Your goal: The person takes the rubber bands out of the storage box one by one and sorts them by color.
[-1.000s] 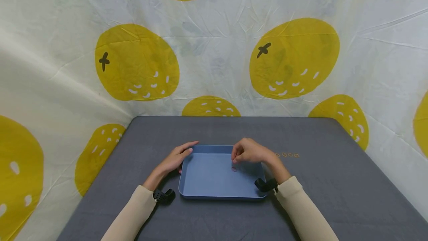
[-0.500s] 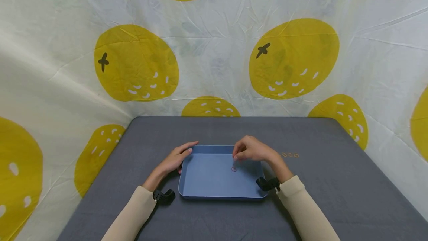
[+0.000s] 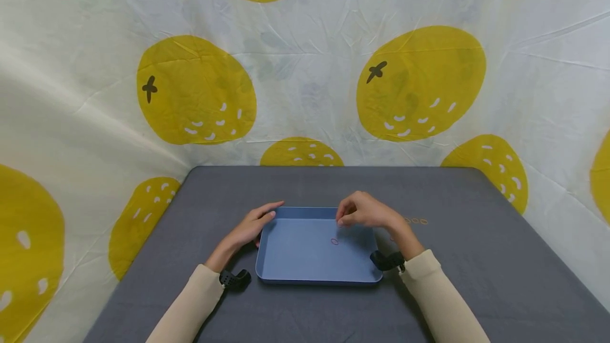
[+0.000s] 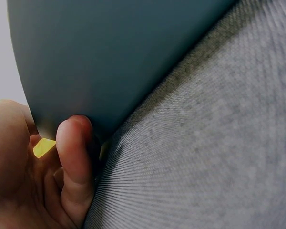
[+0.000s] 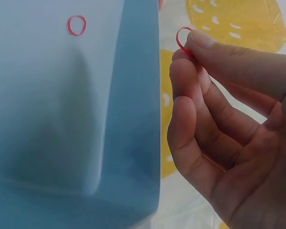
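Note:
A shallow blue tray lies on the grey table. My left hand holds its far left corner, thumb at the rim; a curled fingertip meets the tray's outer wall in the left wrist view. My right hand is over the tray's far right part. Between thumb and forefinger it pinches a small red rubber band, plain in the right wrist view. Another red rubber band lies flat on the tray floor, below and left of the right fingertips.
Several orange bands lie in a row on the table beyond the right forearm, partly hidden by it. A small red band shows beside the right wrist. A white curtain with yellow fruit print hangs behind the table.
My right hand has risen a little and shifted right, away from the red rubber band on the tray floor. The left hand and the tray stay put.

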`<state>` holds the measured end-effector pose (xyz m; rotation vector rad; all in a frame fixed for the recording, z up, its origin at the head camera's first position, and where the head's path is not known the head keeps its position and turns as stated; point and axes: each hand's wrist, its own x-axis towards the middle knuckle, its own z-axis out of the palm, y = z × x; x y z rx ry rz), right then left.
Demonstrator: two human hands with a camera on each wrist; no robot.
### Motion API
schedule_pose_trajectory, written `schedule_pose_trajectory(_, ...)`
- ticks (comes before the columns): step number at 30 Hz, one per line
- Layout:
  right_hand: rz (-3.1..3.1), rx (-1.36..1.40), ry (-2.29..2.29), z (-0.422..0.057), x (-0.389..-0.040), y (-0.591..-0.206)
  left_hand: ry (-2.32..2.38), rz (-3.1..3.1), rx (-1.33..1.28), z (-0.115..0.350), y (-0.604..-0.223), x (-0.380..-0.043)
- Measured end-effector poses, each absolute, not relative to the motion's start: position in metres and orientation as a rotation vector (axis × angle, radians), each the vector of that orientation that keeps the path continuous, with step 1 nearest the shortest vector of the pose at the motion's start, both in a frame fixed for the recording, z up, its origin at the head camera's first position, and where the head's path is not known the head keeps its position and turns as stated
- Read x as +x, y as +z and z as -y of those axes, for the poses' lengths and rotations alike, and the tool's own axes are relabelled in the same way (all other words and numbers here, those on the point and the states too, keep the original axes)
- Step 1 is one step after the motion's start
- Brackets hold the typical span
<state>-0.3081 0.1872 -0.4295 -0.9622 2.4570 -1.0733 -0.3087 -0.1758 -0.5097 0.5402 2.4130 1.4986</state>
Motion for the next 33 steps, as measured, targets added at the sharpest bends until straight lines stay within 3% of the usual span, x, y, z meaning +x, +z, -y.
schedule_pose_trajectory(33,-2.571,-0.794,-1.092,-0.273,-0.295,-0.427,1.522,-2.367,0.601,0.179,-0.511,-0.308)
